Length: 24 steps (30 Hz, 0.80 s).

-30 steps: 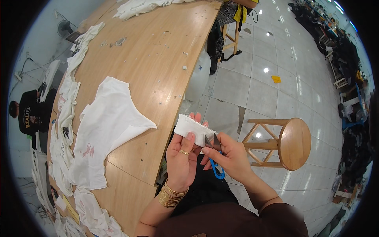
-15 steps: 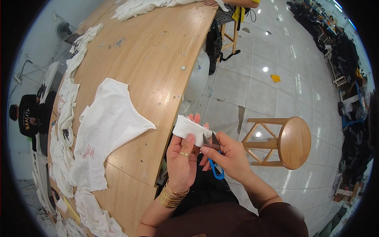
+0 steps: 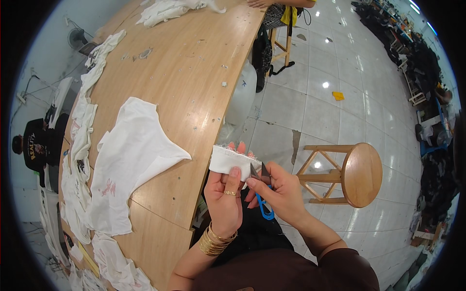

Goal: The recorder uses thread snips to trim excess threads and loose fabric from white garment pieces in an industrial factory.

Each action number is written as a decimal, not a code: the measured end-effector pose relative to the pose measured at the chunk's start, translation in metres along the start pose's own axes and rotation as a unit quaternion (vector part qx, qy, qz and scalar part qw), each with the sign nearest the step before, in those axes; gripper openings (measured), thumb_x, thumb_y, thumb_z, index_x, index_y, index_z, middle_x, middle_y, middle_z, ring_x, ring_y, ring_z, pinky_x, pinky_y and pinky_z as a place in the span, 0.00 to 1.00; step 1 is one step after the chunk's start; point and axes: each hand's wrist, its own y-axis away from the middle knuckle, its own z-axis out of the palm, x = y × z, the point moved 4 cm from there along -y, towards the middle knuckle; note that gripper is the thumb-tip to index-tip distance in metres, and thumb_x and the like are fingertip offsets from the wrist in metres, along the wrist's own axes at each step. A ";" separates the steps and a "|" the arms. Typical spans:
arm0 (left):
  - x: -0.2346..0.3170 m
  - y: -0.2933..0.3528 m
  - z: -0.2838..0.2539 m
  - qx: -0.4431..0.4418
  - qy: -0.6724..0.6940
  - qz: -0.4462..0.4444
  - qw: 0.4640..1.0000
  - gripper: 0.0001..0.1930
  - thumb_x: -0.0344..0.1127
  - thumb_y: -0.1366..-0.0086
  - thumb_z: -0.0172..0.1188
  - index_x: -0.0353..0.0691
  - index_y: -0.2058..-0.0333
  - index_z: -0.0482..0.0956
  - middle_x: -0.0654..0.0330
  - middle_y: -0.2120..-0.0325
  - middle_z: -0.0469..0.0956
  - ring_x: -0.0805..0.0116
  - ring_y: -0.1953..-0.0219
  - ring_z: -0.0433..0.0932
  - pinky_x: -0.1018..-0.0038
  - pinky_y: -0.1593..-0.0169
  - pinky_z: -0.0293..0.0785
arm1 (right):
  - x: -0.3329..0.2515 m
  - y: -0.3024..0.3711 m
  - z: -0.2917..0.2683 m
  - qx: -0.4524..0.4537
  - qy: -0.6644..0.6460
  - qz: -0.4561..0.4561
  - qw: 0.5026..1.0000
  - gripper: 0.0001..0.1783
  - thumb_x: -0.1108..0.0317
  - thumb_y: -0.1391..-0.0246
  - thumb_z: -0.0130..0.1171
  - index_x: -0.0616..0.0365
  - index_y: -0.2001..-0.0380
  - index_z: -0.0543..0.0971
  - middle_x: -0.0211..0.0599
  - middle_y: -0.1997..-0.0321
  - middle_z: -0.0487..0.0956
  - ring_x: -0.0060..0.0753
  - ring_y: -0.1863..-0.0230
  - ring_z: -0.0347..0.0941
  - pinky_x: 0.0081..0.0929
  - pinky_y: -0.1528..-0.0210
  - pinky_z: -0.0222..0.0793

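Note:
My left hand (image 3: 226, 203) is closed on a small piece of white fabric (image 3: 227, 161), the thumb pressing its face and fingertips showing behind its frayed upper edge. In my right hand (image 3: 283, 191) is a pair of thread snips (image 3: 264, 206) with blue handles. Their dark blades stand apart at the right end of the fabric. Whether a thread lies between the blades is too small to tell. On the table to the left, a white garment piece (image 3: 138, 155) with red lettering lies spread flat.
The wooden table (image 3: 179, 82) runs along my left, with white garments (image 3: 80, 179) heaped down its far side. A round wooden stool (image 3: 361, 174) stands on the tiled floor to my right. Another person's arm (image 3: 291, 3) rests at the table's top end; a person in black (image 3: 36, 145) is far left.
The fabric and my left hand have shifted slightly left, and the fabric lies a little more level. My right hand with the snips has hardly moved. At the top, the other person's white cloth has moved left.

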 end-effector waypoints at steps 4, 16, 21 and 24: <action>-0.002 0.001 -0.001 0.009 -0.002 0.011 1.000 0.23 0.28 0.35 0.46 0.31 0.42 0.55 0.47 0.47 0.66 0.67 0.51 0.71 0.74 0.50 0.68 | 0.008 0.001 0.002 0.024 0.012 -0.022 0.999 0.08 0.76 0.45 0.52 0.66 0.72 0.63 0.40 0.71 0.75 0.25 0.74 0.75 0.22 0.78 0.75; -0.001 0.001 -0.002 0.017 0.011 -0.007 1.000 0.23 0.28 0.35 0.47 0.31 0.42 0.55 0.48 0.49 0.69 0.71 0.55 0.72 0.77 0.54 0.69 | 0.005 0.001 0.003 0.038 -0.116 -0.030 0.992 0.11 0.73 0.46 0.55 0.66 0.74 0.65 0.37 0.73 0.75 0.20 0.78 0.73 0.18 0.82 0.71; -0.002 0.000 -0.003 0.014 0.001 0.001 1.000 0.23 0.28 0.35 0.47 0.31 0.42 0.55 0.49 0.50 0.69 0.71 0.54 0.72 0.77 0.52 0.68 | 0.003 0.000 0.003 0.013 -0.113 -0.017 0.993 0.10 0.72 0.46 0.55 0.67 0.72 0.66 0.36 0.73 0.75 0.20 0.78 0.73 0.19 0.81 0.71; -0.003 0.000 -0.004 0.003 -0.008 0.001 1.000 0.23 0.28 0.35 0.46 0.31 0.42 0.55 0.48 0.50 0.69 0.70 0.52 0.71 0.76 0.50 0.67 | 0.000 -0.001 0.002 0.026 -0.120 -0.013 0.992 0.09 0.72 0.46 0.55 0.67 0.70 0.67 0.35 0.74 0.74 0.20 0.78 0.72 0.18 0.82 0.70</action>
